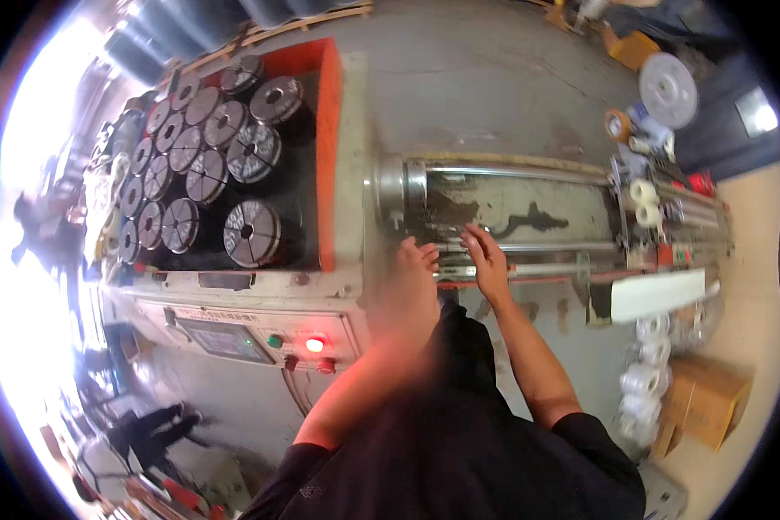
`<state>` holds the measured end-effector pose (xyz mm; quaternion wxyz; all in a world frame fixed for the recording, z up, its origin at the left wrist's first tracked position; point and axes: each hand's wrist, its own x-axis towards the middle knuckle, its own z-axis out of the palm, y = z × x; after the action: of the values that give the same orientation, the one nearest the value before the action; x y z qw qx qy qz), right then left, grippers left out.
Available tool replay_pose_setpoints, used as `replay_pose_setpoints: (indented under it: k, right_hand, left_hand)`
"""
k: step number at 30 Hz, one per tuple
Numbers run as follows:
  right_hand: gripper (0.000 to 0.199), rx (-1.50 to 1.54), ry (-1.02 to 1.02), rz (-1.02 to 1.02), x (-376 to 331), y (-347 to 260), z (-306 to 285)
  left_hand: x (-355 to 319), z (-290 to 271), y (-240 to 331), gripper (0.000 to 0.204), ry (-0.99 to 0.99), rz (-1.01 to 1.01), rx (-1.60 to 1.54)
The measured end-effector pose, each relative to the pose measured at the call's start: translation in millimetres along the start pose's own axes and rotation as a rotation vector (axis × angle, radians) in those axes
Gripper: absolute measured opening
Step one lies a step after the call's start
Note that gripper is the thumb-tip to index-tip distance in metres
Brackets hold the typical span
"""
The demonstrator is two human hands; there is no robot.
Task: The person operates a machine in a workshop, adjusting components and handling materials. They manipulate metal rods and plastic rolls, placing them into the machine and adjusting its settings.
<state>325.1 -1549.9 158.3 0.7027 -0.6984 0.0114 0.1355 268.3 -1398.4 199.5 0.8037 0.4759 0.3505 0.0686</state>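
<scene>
My left hand (418,267) is raised beside the round metal chuck (407,186) of a long machine. Its wrist is smeared, but the fingertips show, bent and slightly apart, with nothing visible in them. To its right, my right hand (487,264) is held over the near metal rail (546,248), fingers loosely bent and apart. No object shows in it. A narrow gap separates the two hands. Beyond them lies the machine bed (494,199), with dark stains on it, and a far rail (520,173).
Left of me, several slotted metal collets (251,232) stand in an orange-edged tray (327,156) on the machine housing. Below is a control panel (260,334) with a lit red lamp (315,345). At right are white rolls (646,379) and a cardboard box (706,399).
</scene>
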Motion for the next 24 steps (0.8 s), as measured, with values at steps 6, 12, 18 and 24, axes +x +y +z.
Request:
replay_pose_setpoints:
  k: [6,12,18,24]
  right_hand:
    - [0.082,-0.204,-0.405,-0.279,125,-32,40]
    - [0.093,-0.142,-0.446,-0.296,144,-20,68]
    - [0.107,-0.148,-0.430,-0.275,140,-44,79]
    - [0.078,-0.127,-0.331,-0.095,146,-27,91]
  left_hand:
    - [68,8,-42,0.060,0.143,0.061,-0.037]
    - [70,-8,-52,0.072,-0.011,0.107,-0.103]
    - [74,-15,-47,0.060,0.048,0.159,0.044]
    - [82,-26,-51,0.058,0.027,0.066,0.094]
